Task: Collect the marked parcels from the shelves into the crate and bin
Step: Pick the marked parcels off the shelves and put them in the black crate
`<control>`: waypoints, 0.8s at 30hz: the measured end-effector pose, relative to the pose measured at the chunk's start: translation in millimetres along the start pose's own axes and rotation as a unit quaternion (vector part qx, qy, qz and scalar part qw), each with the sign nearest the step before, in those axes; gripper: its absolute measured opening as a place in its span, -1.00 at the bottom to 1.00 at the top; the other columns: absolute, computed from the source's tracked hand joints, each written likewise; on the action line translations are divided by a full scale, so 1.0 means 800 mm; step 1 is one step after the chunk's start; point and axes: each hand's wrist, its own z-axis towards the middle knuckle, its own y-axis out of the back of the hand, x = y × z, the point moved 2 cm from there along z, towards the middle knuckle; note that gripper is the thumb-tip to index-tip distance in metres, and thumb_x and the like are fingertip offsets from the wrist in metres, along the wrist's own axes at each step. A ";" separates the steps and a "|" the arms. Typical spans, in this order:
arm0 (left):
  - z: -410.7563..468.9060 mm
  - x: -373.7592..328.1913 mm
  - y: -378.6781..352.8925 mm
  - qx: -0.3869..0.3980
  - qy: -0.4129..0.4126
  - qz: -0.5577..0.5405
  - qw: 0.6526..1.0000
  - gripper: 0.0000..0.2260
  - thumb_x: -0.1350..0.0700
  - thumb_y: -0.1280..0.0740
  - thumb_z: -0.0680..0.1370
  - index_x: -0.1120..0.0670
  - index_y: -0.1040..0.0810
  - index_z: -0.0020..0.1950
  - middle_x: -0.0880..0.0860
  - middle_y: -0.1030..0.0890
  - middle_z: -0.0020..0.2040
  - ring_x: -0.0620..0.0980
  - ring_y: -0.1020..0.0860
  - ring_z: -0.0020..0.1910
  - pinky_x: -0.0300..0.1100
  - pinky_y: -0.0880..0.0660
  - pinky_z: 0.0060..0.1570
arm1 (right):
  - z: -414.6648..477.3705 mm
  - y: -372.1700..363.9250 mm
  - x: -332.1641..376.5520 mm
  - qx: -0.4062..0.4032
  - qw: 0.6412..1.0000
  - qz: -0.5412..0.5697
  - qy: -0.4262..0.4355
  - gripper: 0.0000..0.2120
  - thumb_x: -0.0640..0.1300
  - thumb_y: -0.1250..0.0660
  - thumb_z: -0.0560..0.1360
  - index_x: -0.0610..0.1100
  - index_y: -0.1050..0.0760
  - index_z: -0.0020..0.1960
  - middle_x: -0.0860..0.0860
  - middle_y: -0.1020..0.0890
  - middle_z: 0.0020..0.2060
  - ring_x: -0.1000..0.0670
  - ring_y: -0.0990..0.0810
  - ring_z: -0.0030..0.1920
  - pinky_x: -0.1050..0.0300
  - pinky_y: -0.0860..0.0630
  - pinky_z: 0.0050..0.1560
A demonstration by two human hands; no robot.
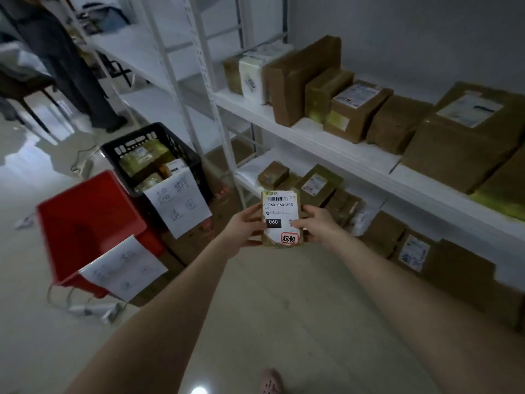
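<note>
Both hands are out front w/ one small parcel (281,220) between them, held up in the air in front of the lower shelf. Left hand (243,228) is curled round its left edge, right hand (316,226) round the right edge, thumbs on the label side. The label has a red stamp (289,238) at the bottom corner, so imo it's a marked one.

Handling-wise it's a flat brown taped box, prob light and stiff enough not to sag. The tape looks a bit glossy, so I'd grip the long edges like this and not pinch a corner. One hand could prob carry it tbh.

Next out, to the left, is the red bin (85,223) w/ a paper sign (125,268) hanging off it. Just behind it is the black crate (153,132), its own sign (179,206) on the front and parcels already inside.

Furthest back on the right are the white shelves (326,137), w/ lots more brown boxes (355,109) on them. Can't read their labels from here.
</note>
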 end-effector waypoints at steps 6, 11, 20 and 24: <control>0.026 0.030 0.143 -0.063 0.017 -0.034 0.997 -0.44 0.31 -0.34 0.51 -0.09 -0.37 0.44 0.04 -0.61 0.18 0.05 -0.63 0.03 0.11 -0.55 0.12 | 0.069 -0.142 0.031 0.043 0.998 -0.037 0.007 -0.44 -0.33 -0.38 0.48 -0.10 -0.34 0.43 -0.12 -0.57 0.22 -0.01 -0.60 -0.15 0.14 -0.54 -0.28; 0.035 0.043 0.228 -0.108 0.026 -0.078 0.991 -0.46 0.34 -0.30 0.53 -0.07 -0.35 0.45 0.09 -0.56 0.26 0.14 -0.58 0.15 0.15 -0.52 0.15 | 0.116 -0.233 0.056 0.098 0.991 -0.087 0.013 -0.47 -0.31 -0.37 0.49 -0.11 -0.34 0.42 -0.11 -0.57 0.22 -0.02 -0.58 -0.10 0.17 -0.52 -0.32; 0.115 0.026 0.383 -0.202 0.035 -0.130 0.970 -0.44 0.34 -0.31 0.53 -0.06 -0.34 0.46 -0.03 -0.61 0.04 0.04 -0.64 0.01 0.07 -0.61 -0.02 | 0.256 -0.378 0.129 0.170 0.976 -0.133 0.038 -0.46 -0.30 -0.37 0.49 -0.12 -0.33 0.43 -0.12 -0.57 0.23 0.10 -0.57 -0.22 0.25 -0.50 -0.36; 0.183 0.003 0.453 -0.216 0.044 -0.154 0.963 -0.42 0.36 -0.30 0.52 -0.06 -0.32 0.48 0.00 -0.60 0.10 0.08 -0.63 0.06 0.17 -0.57 0.07 | 0.338 -0.434 0.169 0.187 0.973 -0.132 0.028 -0.46 -0.27 -0.34 0.52 -0.08 -0.31 0.46 -0.10 -0.58 0.19 0.13 -0.56 -0.22 0.28 -0.45 -0.40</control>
